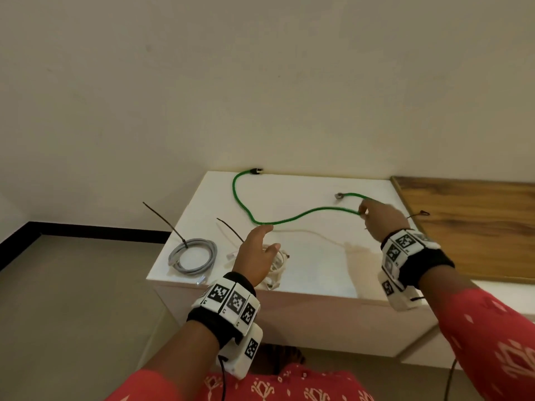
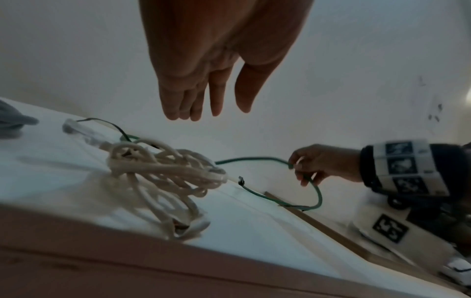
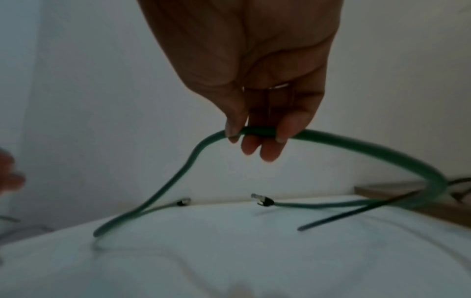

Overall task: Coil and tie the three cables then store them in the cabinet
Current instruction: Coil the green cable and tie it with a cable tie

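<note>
A green cable (image 1: 292, 217) lies uncoiled across the white cabinet top (image 1: 318, 264). My right hand (image 1: 376, 215) pinches it near its right end and lifts that part off the surface; in the right wrist view the thumb and fingers grip the green cable (image 3: 257, 131). My left hand (image 1: 257, 250) hovers with straight fingers above a loosely bundled white cable (image 2: 163, 171), holding nothing. A grey cable (image 1: 193, 256) sits coiled at the left, bound with a black zip tie (image 1: 165, 219). A second black zip tie (image 1: 230, 229) sticks up by the white bundle.
A wooden board (image 1: 474, 227) adjoins the cabinet top on the right, with a small dark tie (image 1: 419, 213) lying on it. The wall stands close behind the cabinet. Grey floor lies to the left. The cabinet's front face (image 1: 304, 322) is below my hands.
</note>
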{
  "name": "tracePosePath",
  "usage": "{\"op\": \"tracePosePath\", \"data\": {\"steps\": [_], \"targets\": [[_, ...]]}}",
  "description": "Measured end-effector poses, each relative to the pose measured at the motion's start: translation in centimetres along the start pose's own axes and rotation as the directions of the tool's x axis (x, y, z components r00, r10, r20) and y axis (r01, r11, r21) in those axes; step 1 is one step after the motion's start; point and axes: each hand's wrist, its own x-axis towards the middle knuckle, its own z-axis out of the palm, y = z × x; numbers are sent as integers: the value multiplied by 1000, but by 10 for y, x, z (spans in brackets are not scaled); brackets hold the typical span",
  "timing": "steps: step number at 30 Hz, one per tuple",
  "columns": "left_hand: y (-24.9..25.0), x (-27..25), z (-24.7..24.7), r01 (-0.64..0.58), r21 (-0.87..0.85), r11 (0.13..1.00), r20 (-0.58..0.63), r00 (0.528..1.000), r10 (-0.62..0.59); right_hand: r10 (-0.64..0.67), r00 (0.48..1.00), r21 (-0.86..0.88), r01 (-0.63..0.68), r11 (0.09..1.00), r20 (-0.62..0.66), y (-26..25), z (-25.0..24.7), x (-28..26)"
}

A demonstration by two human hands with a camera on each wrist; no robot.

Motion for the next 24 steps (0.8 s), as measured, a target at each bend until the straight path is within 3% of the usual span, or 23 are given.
{"op": "tracePosePath", "data": {"steps": [6,10,15,24], "targets": [[16,-5,7,-77,3,997,33,997,77,-47,991,320,86,944,-127,-11,-74,7],[28,-11,15,-117,8,993,75,990,116,-67,997,488,79,869,-42,-18,-110,3],[35,-15,23,-145,-6,989,118,982,145,-130,991,556,87,827,39,-21,-142,-4],[52,-26,46,-168,-90,982,242,953,185,-116,983,823,-52,566,142,-24,-156,0]]}}
